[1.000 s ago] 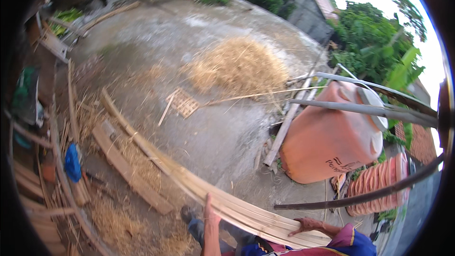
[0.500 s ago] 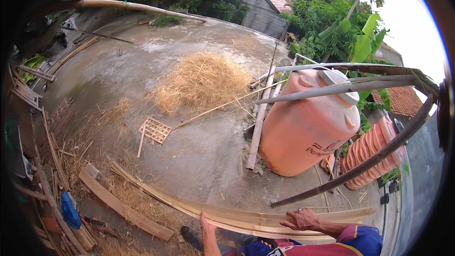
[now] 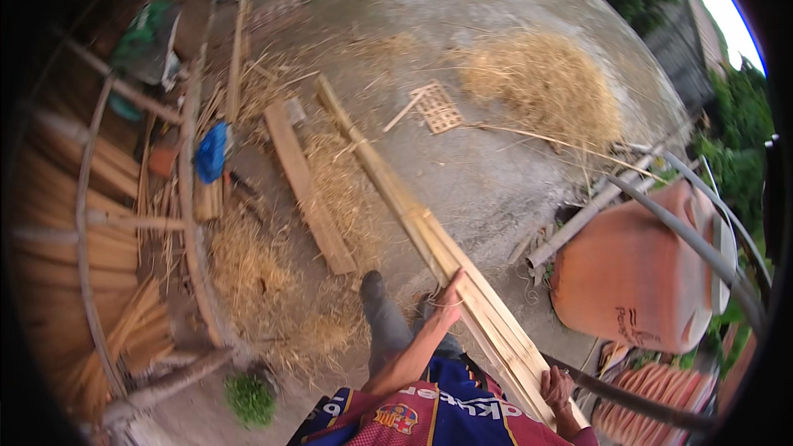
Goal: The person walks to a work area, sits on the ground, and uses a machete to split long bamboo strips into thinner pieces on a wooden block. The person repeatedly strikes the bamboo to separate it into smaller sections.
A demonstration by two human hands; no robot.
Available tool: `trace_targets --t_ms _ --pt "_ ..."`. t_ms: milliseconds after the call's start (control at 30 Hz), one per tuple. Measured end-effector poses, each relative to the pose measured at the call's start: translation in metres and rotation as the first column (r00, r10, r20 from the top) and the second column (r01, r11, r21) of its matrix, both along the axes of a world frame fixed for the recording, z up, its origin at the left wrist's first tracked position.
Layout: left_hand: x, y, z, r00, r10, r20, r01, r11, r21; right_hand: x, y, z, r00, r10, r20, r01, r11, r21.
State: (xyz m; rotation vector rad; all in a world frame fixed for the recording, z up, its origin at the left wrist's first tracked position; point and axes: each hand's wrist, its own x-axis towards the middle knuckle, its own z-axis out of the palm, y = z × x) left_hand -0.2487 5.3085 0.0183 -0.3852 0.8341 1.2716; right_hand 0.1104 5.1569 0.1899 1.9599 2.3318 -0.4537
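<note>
A long bundle of pale bamboo slats (image 3: 388, 186) slants across my front, from the far left down to my right side. Part way along it, my left hand (image 3: 448, 297) is closed around the edge of the slats. Closer to me, my right hand (image 3: 558, 386) lies curled over the same bundle near its lower right end. A tie seems to loop round the bundle toward its far end. Beside the bundle on the left, a flat brown plank (image 3: 310, 194) lies on straw-like shavings (image 3: 256, 272).
A woven bamboo lattice (image 3: 437, 109) and a heap of shavings (image 3: 541, 87) lie ahead on the concrete. Right of me stands a large orange water tank (image 3: 640, 268) behind slanting poles. To the left are a wooden pole frame (image 3: 192, 223) and a blue plastic bag (image 3: 211, 153).
My view has turned left and downward. The bundle, which lay nearly crosswise, now points away from me at a steep slant. Both hands have stayed on it.
</note>
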Motion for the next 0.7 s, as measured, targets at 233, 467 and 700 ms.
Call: trace_targets --t_ms 233,467,700 --pt "0.014 0.006 -0.010 0.989 0.132 -0.072 -0.135 0.990 -0.030 0.001 0.090 -0.033 0.974 -0.033 -0.226 0.051 0.996 0.074" --pt "0.031 0.004 0.042 0.946 0.302 -0.119 -0.300 0.953 0.038 -0.239 0.273 -0.089 0.824 -0.160 -0.544 -0.062 0.928 -0.367" --pt "0.054 -0.026 -0.008 0.966 0.117 -0.231 -0.149 0.981 -0.124 -0.353 0.270 -0.191 0.987 0.155 -0.054 -0.149 0.709 -0.689"
